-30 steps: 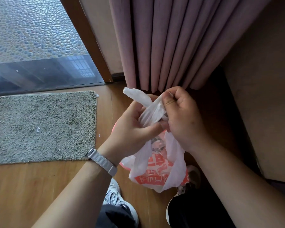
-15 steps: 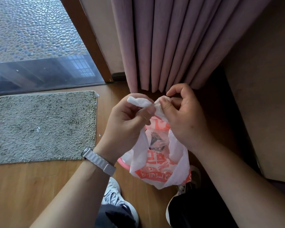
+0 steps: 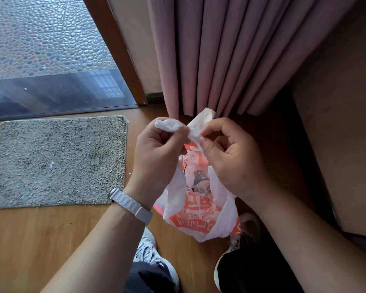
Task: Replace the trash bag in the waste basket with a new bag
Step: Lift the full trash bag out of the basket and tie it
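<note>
One shaggy grey-green floor mat (image 3: 57, 161) lies left on the wooden floor (image 3: 40, 240). The left hand (image 3: 156, 157) and right hand (image 3: 232, 157) each pinch, in a closed grip, one of two handles of one white-and-orange plastic trash bag (image 3: 201, 212), held above the floor before one pink pleated curtain (image 3: 230, 53).

- Wooden floor (image 3: 51, 240), warm brown planks.
- Grey shaggy mat (image 3: 57, 161) lies flat on it, left of centre, beside the glass door's threshold.
- Small white scraps (image 3: 130, 172) lie just off the mat's right edge.
</note>
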The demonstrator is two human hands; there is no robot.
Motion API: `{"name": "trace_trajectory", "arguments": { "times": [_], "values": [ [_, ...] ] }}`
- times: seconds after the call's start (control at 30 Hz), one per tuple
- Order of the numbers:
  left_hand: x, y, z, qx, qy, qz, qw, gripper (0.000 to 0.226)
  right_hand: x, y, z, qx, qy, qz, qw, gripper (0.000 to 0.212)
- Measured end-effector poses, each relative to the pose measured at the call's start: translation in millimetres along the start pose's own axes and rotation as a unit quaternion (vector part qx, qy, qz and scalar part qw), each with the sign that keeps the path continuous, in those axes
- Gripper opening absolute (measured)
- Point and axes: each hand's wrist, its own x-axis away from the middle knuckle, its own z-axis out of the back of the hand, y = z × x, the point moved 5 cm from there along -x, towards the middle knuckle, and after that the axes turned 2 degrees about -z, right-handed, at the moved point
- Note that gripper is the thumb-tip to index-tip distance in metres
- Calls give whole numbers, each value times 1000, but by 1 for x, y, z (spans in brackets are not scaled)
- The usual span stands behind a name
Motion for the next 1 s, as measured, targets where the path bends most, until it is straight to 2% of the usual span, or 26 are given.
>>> {"name": "trace_trajectory", "arguments": {
  "times": [0.17,0.27,0.37,0.43,0.53,0.63,0.7,0.9,1.0],
  "values": [
    [0,0,-2,6,-8,4,1000,7,-1,4,-4,19,-9,-29,999,33],
    [1,2,-6,33,-13,8,999,8,-2,7,-11,14,-57,-32,998,43],
    [2,4,-9,30,-15,4,999,15,-1,6,-17,3,-123,-59,991,27],
    [1,4,-8,14,-19,0,1000,15,0,6,-15,-18,-127,-77,989,11],
    [0,-1,-6,-8,-20,-4,1000,9,0,8,-14,-31,-143,-90,985,6],
    [1,-4,-5,-29,-21,-9,999,8,0,12,-14,-55,-159,-96,981,10],
    [0,-5,-6,-26,-31,-13,999,9,1,12,-14,-82,-159,-98,979,3],
    [0,-10,-2,-34,-20,-2,999,14,0,8,-13,-131,-154,-86,976,36],
    [0,-14,-2,-44,-10,1,999,15,0,7,-16,-155,-159,-66,973,44]
  ]
}}
